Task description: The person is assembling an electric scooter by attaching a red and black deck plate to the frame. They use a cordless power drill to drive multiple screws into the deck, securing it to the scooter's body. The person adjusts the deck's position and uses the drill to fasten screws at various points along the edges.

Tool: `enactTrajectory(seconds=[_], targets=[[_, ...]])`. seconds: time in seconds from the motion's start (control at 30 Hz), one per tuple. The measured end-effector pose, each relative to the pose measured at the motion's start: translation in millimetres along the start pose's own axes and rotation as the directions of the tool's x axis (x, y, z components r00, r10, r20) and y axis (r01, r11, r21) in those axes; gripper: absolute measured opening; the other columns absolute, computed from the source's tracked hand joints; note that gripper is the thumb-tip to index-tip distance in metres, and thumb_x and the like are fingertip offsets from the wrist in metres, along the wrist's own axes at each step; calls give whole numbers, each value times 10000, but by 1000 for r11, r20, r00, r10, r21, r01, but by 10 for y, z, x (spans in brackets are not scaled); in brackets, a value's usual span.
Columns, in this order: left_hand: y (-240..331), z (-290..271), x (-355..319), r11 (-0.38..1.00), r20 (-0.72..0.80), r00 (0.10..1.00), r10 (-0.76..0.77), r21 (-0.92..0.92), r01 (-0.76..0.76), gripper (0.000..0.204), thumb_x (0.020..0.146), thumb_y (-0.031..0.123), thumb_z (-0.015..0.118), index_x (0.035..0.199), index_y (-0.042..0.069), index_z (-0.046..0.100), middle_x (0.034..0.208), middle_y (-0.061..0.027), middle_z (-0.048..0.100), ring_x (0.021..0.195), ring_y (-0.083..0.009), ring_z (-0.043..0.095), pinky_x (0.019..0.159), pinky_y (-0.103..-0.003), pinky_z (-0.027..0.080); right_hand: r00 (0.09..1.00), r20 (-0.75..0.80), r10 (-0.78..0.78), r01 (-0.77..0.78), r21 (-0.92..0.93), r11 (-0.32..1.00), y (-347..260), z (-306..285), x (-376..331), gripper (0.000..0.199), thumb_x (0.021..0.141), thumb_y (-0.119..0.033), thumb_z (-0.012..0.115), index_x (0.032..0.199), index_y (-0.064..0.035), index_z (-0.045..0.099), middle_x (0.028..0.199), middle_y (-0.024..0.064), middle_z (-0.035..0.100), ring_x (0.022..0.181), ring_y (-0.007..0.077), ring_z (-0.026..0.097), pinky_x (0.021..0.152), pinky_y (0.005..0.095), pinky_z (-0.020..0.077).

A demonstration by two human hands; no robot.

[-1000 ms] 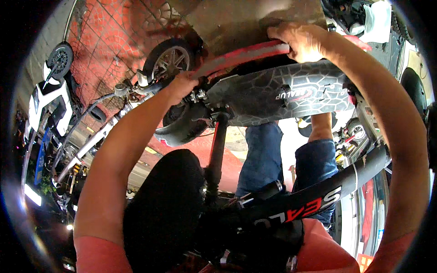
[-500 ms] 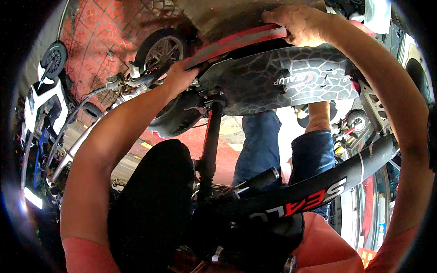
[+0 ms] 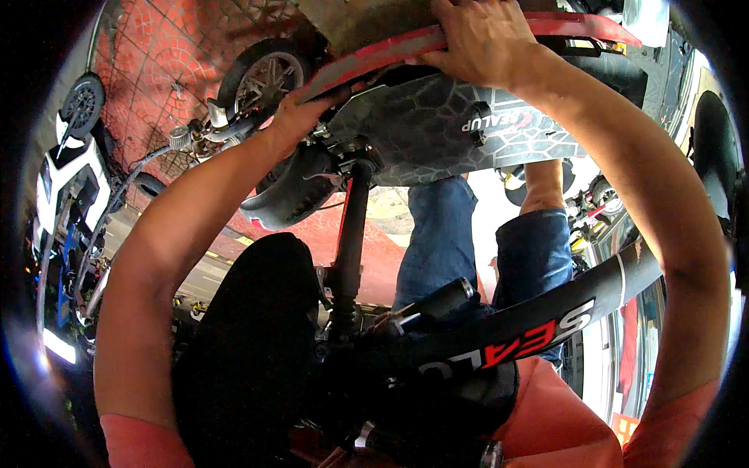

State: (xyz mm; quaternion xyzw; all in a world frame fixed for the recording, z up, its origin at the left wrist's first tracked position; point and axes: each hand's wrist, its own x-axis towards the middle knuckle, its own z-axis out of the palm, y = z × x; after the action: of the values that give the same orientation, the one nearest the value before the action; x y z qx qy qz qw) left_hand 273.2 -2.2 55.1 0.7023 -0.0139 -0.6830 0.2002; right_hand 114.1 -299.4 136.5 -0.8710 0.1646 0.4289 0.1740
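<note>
A long curved red trim strip (image 3: 374, 56), with greyish worn patches, runs along the far edge of a scooter's black deck (image 3: 390, 148). The deck carries a pale cracked-stone pattern. My left hand (image 3: 296, 121) is closed round the strip's left end, its fingertips partly hidden. Farther right, my right hand (image 3: 488, 43) lies over the strip's middle and grips it, thumb on the near side. Beyond that hand the strip's red right end (image 3: 585, 28) sticks out past a black bracket. The scooter's dark steering column (image 3: 353, 226) rises towards me between my arms.
A thick black tube with lettering (image 3: 507, 339) crosses in front of me. By the deck's left end are a black tyre (image 3: 292, 191) and a spoked wheel (image 3: 269, 78) on red paving. A white scooter (image 3: 74, 171) stands far left. Someone's jeans-clad legs (image 3: 441, 234) show below the deck.
My right hand has slid leftwards along the strip, from near its right part to its middle. My left hand has shifted slightly left and stays at the strip's left end.
</note>
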Motion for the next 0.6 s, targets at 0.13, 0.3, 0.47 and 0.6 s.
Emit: enactTrajectory(seconds=[0.13,0.3,0.47,0.6], targets=[[291,125,-165,998,-20,998,-56,20,57,458,980,316,773,1380,99,726,1252,-35,745,1150,-156,661,1015,-306,488,999,-12,51,-51,17,999,13,116,125,848,961,-660,614,1500,-14,510,1406,258,631,1383,410,524,1140,609,378],[81,145,-85,1000,-84,996,-3,14,5,479,937,446,828,1310,148,790,1196,-3,781,1119,-127,680,1003,-284,491,994,-100,40,-38,24,999,-20,162,21,818,959,-566,635,1539,-10,486,1441,260,604,1403,413,498,1150,639,361],[-281,49,158,977,-134,983,127,187,-101,454,941,418,816,1287,127,788,1145,-29,796,1065,-144,706,975,-303,517,995,-85,59,-56,45,997,-24,137,29,766,953,-472,621,1552,-14,483,1470,251,579,1420,410,477,1154,641,357],[-337,44,183,974,-125,968,218,85,-209,475,933,403,811,1296,100,759,1140,-70,799,1064,-181,723,959,-330,534,991,-106,79,-76,27,997,-60,130,-6,686,980,-437,590,1523,-24,516,1435,239,609,1404,405,497,1154,640,360]])
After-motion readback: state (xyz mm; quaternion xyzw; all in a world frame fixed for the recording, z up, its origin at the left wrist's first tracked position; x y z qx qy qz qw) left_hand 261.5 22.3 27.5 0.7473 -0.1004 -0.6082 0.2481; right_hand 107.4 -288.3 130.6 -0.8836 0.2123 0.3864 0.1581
